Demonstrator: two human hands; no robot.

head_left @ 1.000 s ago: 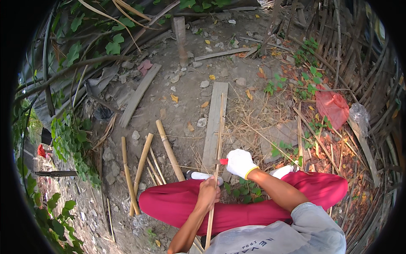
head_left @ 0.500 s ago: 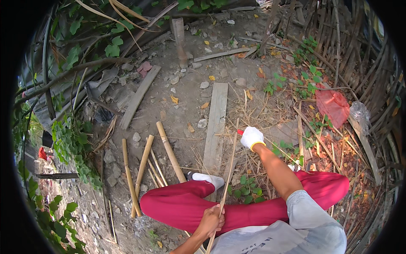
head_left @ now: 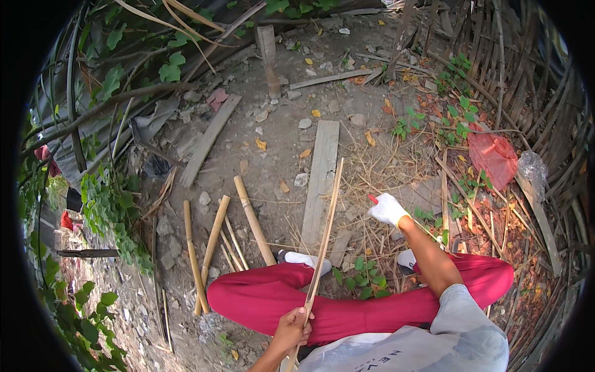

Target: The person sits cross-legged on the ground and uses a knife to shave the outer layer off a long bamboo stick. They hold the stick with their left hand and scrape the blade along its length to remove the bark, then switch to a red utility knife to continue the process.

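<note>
My left hand (head_left: 292, 328), bare, is closed around a long, thin split bamboo strip (head_left: 326, 230) near its lower end. The strip slants up and away from my lap, its far end over a grey plank. To the right of the strip and apart from it is my right hand (head_left: 388, 209), in a white glove with a yellow cuff. Its fingers are closed around a small red thing (head_left: 372, 199), of which only the end sticks out; its kind cannot be made out.
Bamboo poles (head_left: 253, 220) lean by my left leg. The grey plank (head_left: 321, 155) lies ahead on the dirt, another plank (head_left: 211, 141) farther left. Dry straw, leaves and a red plastic bag (head_left: 493, 155) lie to the right, beside a stick fence (head_left: 527, 80). A short post (head_left: 268, 62) stands at the back.
My gloved right hand has moved right and slightly nearer, away from the strip. My left hand has shifted left, and the strip's far end has swung a little left.
</note>
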